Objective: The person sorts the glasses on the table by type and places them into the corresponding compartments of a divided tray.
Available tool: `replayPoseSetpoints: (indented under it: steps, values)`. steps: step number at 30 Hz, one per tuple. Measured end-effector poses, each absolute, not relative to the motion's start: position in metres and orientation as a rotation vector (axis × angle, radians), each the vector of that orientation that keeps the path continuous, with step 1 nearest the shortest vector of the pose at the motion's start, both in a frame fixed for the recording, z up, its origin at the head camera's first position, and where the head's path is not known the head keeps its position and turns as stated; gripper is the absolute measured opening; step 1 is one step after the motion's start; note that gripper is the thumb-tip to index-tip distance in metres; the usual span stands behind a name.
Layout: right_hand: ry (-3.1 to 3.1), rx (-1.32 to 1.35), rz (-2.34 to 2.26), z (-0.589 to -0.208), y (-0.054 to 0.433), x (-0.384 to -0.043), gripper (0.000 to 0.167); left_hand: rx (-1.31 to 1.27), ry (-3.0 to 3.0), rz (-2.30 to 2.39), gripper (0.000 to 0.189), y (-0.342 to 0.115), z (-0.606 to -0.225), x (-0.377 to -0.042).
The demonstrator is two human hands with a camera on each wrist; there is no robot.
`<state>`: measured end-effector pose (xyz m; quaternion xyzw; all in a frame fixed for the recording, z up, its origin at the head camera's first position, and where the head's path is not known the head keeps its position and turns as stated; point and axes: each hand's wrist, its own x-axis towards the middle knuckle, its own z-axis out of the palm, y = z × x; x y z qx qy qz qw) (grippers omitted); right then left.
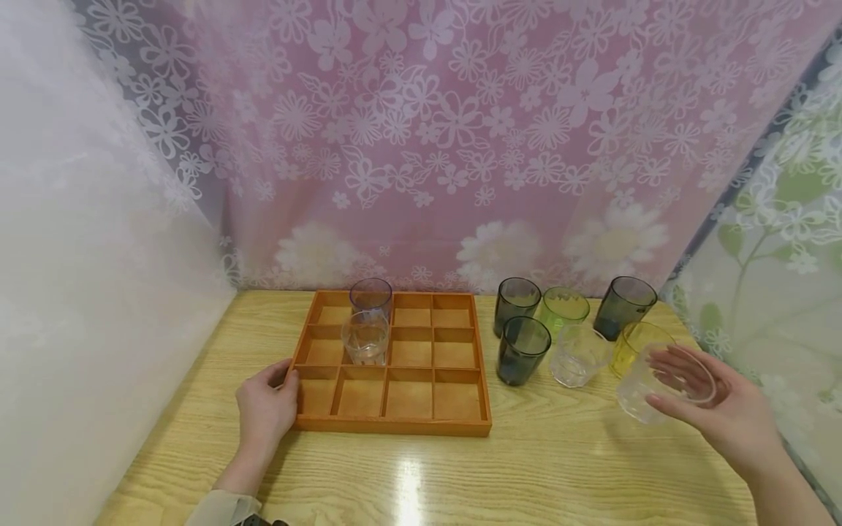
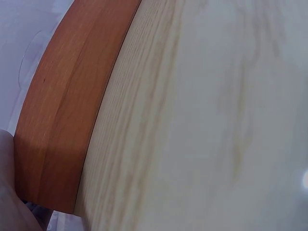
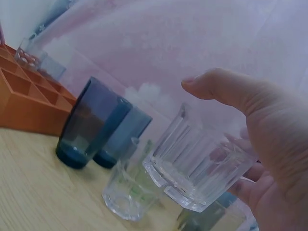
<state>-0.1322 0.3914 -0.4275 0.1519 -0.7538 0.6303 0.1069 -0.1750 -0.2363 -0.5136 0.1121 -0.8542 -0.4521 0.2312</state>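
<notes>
My left hand (image 1: 266,403) grips the left side of an orange-brown wooden compartment tray (image 1: 395,426), near its front corner. In the right wrist view, a clear fluted glass (image 3: 197,166) tilts between my right thumb and fingers. My right hand (image 1: 740,416) holds this glass at the table's right side, beside the other glasses. A purple-tinted glass (image 1: 371,296) stands in the tray's back row, second compartment from the left. Just in front of it, a clear glass (image 1: 365,340) occupies the second compartment of the middle row.
Right of the tray stand dark grey glasses (image 1: 522,351), a green glass (image 1: 563,310), another clear glass (image 1: 579,358) and a yellow glass (image 1: 634,347). A further dark glass (image 1: 623,308) is at the back right. Flowered curtains (image 1: 421,146) border the wooden table (image 1: 342,475).
</notes>
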Motion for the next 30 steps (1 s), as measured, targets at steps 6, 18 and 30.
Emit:
replayPoseSetpoints:
  steps: [6,18,30]
  values:
    - [-2.215,0.567,1.904,-0.407,0.369,-0.133,0.082,0.321,-2.350,-1.240,0.025,-0.238,-0.516,-0.175]
    - [-2.234,0.769,1.926,-0.397,0.320,-0.143,0.084,0.323,-2.353,-1.223,0.025,-0.240,-0.518,-0.175]
    - [-2.231,0.859,1.866,-0.400,0.271,-0.154,0.083,0.311,-2.362,-1.211,0.025,-0.241,-0.518,-0.177]
